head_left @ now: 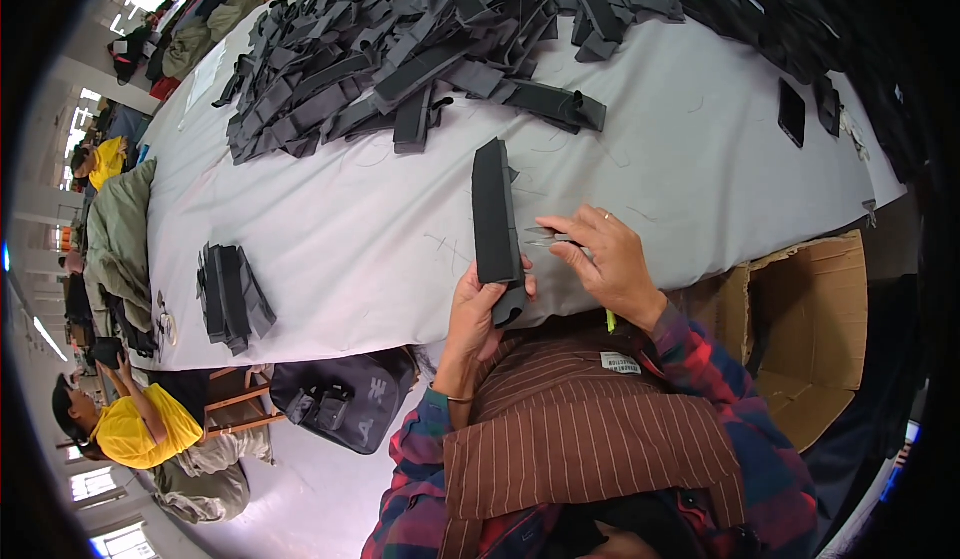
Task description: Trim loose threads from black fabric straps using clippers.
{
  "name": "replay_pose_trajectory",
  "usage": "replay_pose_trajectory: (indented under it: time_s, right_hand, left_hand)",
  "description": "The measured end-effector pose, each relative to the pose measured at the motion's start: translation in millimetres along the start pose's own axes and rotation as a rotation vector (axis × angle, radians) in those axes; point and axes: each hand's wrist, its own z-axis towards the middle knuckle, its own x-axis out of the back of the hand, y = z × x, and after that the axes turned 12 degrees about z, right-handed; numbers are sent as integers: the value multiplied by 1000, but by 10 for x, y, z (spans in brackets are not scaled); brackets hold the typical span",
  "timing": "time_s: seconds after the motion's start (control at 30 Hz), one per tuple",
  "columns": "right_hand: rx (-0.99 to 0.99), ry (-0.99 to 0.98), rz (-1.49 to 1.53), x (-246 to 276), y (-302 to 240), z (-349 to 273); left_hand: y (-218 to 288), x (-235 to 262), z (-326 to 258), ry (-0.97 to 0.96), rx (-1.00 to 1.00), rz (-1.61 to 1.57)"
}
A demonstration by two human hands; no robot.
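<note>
My left hand (pixel 474 311) grips the lower end of a dark grey fabric strip (pixel 492 209), thumb on top, and the strip points away from me over the table. Just to its right, my right hand (pixel 606 259) is closed round small metal thread snips (pixel 545 236), whose blades point left toward the strip's edge without visibly touching it. A ring shows on one right finger. Beyond my hands lies a large heap of similar dark strips (pixel 400 49). A smaller stack of strips (pixel 230 294) sits at the left near the table's front edge.
Pale cloth covers the table (pixel 330 209), with loose thread ends scattered on it. A black phone (pixel 791 112) lies at the right, near dark garments (pixel 760 9). An open cardboard box (pixel 810 329) stands below right. At the left are a black bag (pixel 345 399) and a person in yellow (pixel 155 424).
</note>
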Motion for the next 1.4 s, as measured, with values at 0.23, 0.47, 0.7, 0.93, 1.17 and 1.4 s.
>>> replay_pose_trajectory:
  time_s: [0.23,0.47,0.7,0.93,1.17,1.4]
  right_hand:
    - [62,71,41,-82,80,75]
    - [-270,162,331,-97,207,30]
    - [-6,83,89,-122,61,25]
    - [-91,148,118,-91,26,9]
    - [-37,111,92,-154,-26,39]
    - [-31,66,83,-215,-69,70]
  left_hand:
    - [-1,-61,-9,-19,-2,-45]
    - [1,-75,-5,-23,2,-25]
    - [-9,-96,-14,-1,29,-72]
    - [-12,-90,-9,-25,23,-32]
    - [-53,-149,-1,-2,-5,77]
    - [-105,-120,-10,49,-11,273]
